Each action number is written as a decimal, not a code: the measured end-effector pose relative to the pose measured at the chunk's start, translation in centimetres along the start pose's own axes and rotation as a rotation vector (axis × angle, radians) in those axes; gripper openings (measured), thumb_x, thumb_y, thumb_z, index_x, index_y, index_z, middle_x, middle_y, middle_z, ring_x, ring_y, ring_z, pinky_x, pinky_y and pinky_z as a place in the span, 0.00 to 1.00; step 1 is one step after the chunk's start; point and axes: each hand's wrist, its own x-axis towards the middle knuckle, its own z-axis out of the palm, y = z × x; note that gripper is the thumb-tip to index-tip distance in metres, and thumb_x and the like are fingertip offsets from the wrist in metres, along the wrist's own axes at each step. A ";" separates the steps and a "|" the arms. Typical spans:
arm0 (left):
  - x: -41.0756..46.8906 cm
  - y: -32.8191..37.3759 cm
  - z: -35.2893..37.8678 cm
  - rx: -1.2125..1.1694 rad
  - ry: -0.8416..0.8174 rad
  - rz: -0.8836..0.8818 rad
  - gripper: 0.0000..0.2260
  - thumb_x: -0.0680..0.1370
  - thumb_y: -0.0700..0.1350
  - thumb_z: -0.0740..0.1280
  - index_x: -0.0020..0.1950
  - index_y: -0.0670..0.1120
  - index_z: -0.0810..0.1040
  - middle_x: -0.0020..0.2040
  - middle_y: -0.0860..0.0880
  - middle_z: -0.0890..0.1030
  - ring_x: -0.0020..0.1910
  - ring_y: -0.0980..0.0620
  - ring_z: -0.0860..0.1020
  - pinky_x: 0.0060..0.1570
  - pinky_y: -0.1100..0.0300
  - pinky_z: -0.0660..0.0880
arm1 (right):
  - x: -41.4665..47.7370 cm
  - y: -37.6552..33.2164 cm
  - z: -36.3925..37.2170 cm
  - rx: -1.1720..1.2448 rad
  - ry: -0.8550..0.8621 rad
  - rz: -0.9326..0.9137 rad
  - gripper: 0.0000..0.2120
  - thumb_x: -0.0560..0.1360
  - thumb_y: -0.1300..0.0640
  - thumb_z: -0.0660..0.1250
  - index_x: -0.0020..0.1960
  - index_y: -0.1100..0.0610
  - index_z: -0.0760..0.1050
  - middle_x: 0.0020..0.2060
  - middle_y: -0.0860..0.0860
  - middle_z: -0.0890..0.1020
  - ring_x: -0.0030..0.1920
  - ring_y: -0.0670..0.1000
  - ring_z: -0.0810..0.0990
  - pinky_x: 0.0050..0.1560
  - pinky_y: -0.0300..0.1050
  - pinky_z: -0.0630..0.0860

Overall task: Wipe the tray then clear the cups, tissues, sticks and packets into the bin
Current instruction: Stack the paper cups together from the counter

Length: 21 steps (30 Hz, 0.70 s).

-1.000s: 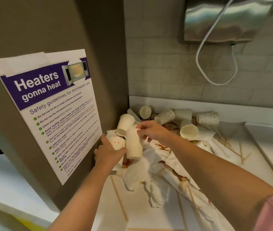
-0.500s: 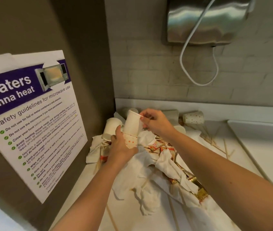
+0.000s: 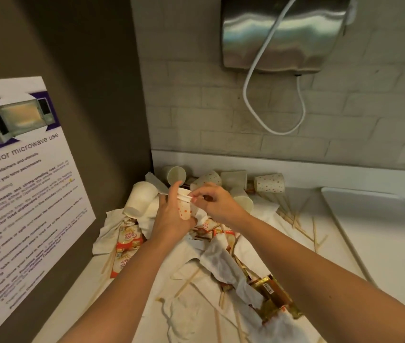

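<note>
Right of the microwave poster (image 3: 23,194), the left hand (image 3: 171,219) is gripping a stack of dotted cups (image 3: 184,212), the right hand (image 3: 217,203) is pinching its rim, and loose cups (image 3: 269,183), tissues (image 3: 221,263), sticks (image 3: 315,233) and packets (image 3: 128,240) are lying uncleared (no bin showing).

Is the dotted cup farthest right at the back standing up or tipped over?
Tipped over: the dotted cup lies on its side on the counter, its length running left to right.

Your L hand (image 3: 171,219) grips the cup (image 3: 184,212), fingers curled. R hand (image 3: 217,206) just right of it pinches the rim. Both forearms stretched fwd.
</note>
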 end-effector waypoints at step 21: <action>3.9 0.9 4.1 0.054 0.005 0.044 0.43 0.67 0.40 0.76 0.74 0.55 0.53 0.71 0.48 0.63 0.70 0.47 0.65 0.66 0.52 0.67 | 3.6 10.8 -7.8 -0.807 0.046 0.137 0.16 0.78 0.59 0.61 0.63 0.47 0.75 0.61 0.52 0.74 0.59 0.55 0.75 0.55 0.50 0.76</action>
